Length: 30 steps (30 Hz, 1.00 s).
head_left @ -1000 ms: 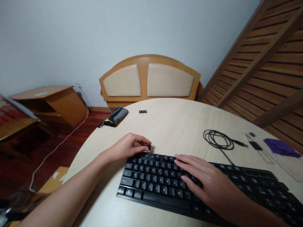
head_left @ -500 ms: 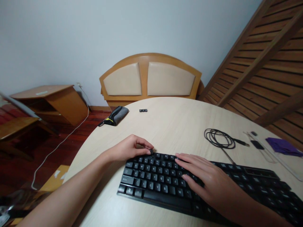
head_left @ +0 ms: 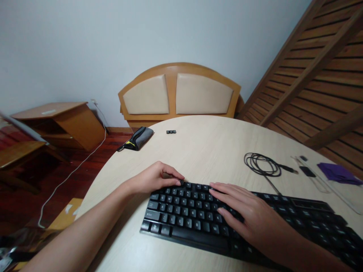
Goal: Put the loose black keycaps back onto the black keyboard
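Observation:
A black keyboard with pale lettering lies on the round table, slightly askew. At its far row, toward the left end, the thumb and forefinger of my left hand pinch a small black keycap. The fingertips partly cover that keycap, so I cannot tell whether it is seated or loose. My right hand lies flat over the middle of the keyboard, fingers stretched out across the keys. Farther off on the table, three loose black keycaps stand side by side in a short row.
A grey and black pouch lies by the table's left edge. The keyboard's coiled black cable rests beyond my right hand. At the right are a purple cloth and a white cable. A wooden headboard stands behind the table.

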Each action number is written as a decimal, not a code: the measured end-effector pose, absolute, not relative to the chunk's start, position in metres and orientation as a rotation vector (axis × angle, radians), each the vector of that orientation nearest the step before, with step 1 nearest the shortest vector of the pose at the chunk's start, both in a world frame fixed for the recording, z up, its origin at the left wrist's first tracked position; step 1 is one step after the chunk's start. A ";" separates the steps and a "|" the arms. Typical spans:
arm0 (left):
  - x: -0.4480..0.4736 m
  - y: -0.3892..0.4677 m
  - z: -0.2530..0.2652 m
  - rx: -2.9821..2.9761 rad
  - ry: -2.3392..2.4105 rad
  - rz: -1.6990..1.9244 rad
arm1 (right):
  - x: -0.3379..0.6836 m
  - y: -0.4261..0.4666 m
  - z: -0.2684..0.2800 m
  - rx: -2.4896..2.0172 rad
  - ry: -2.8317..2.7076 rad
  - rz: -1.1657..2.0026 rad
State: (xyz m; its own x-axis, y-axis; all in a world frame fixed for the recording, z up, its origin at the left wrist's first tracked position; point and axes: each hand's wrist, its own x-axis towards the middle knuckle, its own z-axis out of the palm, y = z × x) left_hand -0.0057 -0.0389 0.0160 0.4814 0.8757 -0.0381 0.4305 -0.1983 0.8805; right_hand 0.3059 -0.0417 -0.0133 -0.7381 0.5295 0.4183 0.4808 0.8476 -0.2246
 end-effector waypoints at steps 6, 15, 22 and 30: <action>-0.005 -0.040 0.018 1.937 1.066 0.607 | 0.306 -0.042 -0.013 -0.747 -2.540 0.149; -0.002 -0.045 0.028 2.278 1.126 0.496 | 0.305 -0.042 -0.013 -0.744 -2.556 0.126; 0.003 -0.051 0.035 2.441 1.133 0.433 | 0.306 -0.043 -0.013 -0.751 -2.531 0.157; 0.002 -0.052 0.035 2.470 1.150 0.410 | 0.305 -0.042 -0.013 -0.737 -2.567 0.100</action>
State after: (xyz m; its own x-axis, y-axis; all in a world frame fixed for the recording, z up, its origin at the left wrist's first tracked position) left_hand 0.0023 -0.0519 0.0349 0.6218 0.7768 0.0997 0.6644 -0.5907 0.4579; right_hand 0.3053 -0.0421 -0.0130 -0.7483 0.5179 0.4146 0.4842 0.8536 -0.1924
